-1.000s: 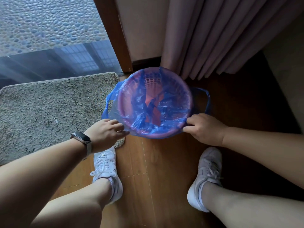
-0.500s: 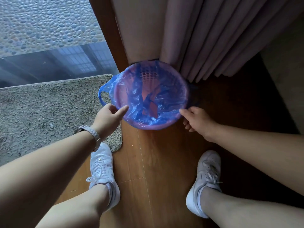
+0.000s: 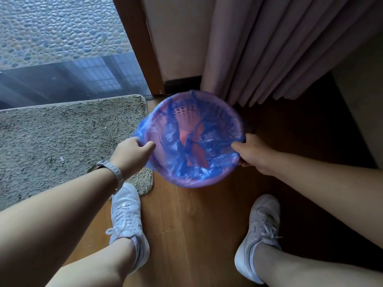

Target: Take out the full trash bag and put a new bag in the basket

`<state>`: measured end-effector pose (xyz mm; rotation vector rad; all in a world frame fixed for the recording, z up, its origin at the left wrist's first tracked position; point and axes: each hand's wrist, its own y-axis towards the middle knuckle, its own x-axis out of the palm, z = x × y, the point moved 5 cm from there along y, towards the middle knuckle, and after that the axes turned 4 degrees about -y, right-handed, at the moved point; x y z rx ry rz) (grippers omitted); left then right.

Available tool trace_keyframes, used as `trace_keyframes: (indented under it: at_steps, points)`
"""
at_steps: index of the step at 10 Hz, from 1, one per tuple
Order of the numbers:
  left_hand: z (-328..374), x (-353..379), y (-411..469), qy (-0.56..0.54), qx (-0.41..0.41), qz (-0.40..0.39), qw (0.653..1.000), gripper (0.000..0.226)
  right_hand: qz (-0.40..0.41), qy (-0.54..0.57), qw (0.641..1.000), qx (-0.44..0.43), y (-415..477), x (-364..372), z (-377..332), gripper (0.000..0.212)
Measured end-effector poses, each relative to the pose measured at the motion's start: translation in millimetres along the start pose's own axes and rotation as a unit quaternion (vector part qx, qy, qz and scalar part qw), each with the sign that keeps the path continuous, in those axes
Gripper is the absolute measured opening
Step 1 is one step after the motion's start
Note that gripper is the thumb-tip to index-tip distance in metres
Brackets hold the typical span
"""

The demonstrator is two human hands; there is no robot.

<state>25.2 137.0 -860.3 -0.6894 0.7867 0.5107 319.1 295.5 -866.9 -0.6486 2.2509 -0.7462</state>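
I am pinching the blue bag (image 3: 186,162) at the basket (image 3: 182,182) rim, left hand (image 3: 132,155) at nine o'clock, right hand (image 3: 251,155) at three, fingers clamped on plastic. The basket is tilting on the floor (image 3: 196,224); tugging unevenly risks tearing the film or tipping it.

Basket (image 3: 187,182) hemmed in behind by curtain (image 3: 269,48) folds and wooden door frame (image 3: 143,48), rug (image 3: 62,137) edge close on its left, bare wood floor (image 3: 199,220) open in front — between two white shoes (image 3: 127,214), rim gripped at both sides by left hand (image 3: 132,154) and right hand (image 3: 251,154).
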Motion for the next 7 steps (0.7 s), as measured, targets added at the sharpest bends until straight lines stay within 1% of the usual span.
trace_keyframes:
  at_steps: [1, 2, 3, 4, 5, 6, 7]
  points:
    - [-0.7, -2.7, 3.7, -0.050, -0.006, 0.009, 0.999, 0.038, -0.029, -0.032, 0.999, -0.003, -8.5, -8.6, 9.6, 0.009]
    - [7.3, 9.7, -2.9, -0.069, -0.013, -0.033, 0.997, 0.027, -0.047, -0.045, 0.998, 0.012, -17.1, -10.3, 20.1, 0.009]
    - [19.4, 23.6, -9.0, -0.044, 0.006, -0.040, 0.998, 0.017, -0.029, -0.031, 0.999, 0.018, -18.4, -14.2, 23.8, 0.008]
    - [29.3, 33.0, -7.9, -0.064, 0.002, -0.040, 0.997, 0.014, 0.003, -0.015, 1.000, 0.021, -13.2, -22.2, 26.0, 0.009]
    - [38.3, 37.1, -7.7, -0.057, 0.005, -0.035, 0.998, 0.013, 0.011, 0.000, 1.000, 0.017, -7.2, -30.8, 24.4, 0.013]
    - [50.5, 27.0, -13.2, -0.022, 0.009, -0.027, 0.999, 0.016, 0.025, -0.032, 0.999, 0.020, -6.2, -37.4, 18.9, 0.024]
    - [61.3, 6.0, -22.6, 0.020, 0.054, 0.007, 0.998, 0.041, 0.062, -0.122, 0.991, -0.012, -17.6, -49.8, 3.2, 0.034]
